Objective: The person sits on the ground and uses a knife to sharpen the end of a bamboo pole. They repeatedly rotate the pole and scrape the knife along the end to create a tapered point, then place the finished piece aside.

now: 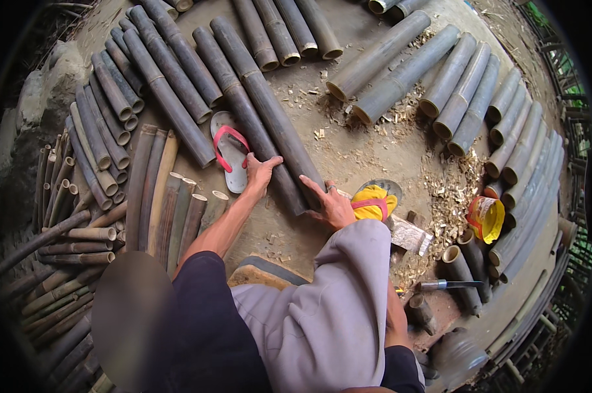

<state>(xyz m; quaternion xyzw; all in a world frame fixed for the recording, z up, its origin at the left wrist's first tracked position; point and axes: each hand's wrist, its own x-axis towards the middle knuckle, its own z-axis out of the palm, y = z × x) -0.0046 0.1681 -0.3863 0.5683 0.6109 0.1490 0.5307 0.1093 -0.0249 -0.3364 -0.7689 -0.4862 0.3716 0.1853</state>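
Two long dark bamboo poles lie side by side on the ground in front of me, their near ends toward me. My left hand [262, 173] grips the left bamboo pole [253, 124] from its outer side, with a finger over the top. Around the near end of the right bamboo pole [279, 124] is my right hand [334, 206], a ring on one finger and the index finger reaching along the pole. Part of its wrist is hidden behind my grey-trousered knee [358, 262]. A grey flip-flop [233, 177] with a red strap lies beside my left hand.
Cut bamboo poles [381, 56] lie in rows at the far side and right. Shorter pieces [158, 190] are stacked at left. A yellow cloth [372, 196] covers another flip-flop. At right are wood chips [453, 196], a yellow-red packet [485, 219] and a knife [449, 285].
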